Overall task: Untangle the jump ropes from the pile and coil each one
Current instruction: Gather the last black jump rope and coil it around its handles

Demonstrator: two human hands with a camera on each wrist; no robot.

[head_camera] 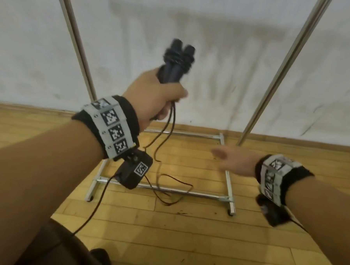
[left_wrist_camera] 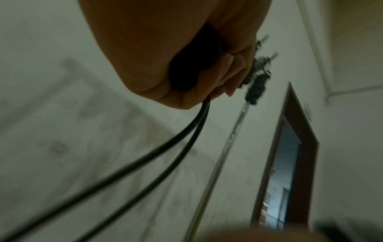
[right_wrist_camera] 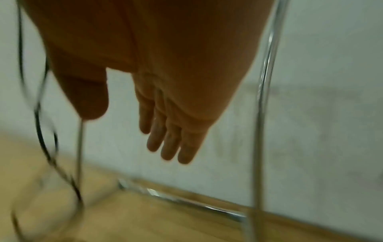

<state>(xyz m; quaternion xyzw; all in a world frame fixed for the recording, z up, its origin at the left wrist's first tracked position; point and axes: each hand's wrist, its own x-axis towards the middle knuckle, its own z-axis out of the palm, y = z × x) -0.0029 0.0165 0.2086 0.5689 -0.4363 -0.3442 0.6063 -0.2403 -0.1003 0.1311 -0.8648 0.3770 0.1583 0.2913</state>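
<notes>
Two handles (head_camera: 176,65) sitting clenched in left hand (head_camera: 153,96); right hand (head_camera: 233,160) hanging released; thin limp cord (head_camera: 165,136) trailing, likely kinking—best gathering near handles.

Left arm is raised and stretched forward, left hand (head_camera: 153,94) fisted with fingers (left_wrist_camera: 225,77) curled tight round something dark. Right arm is held lower, out to the side; right hand (head_camera: 234,159) is blurred, with fingers (right_wrist_camera: 170,144) straight, together, nothing gripped. Marker bands are worn on both wrists.
</notes>
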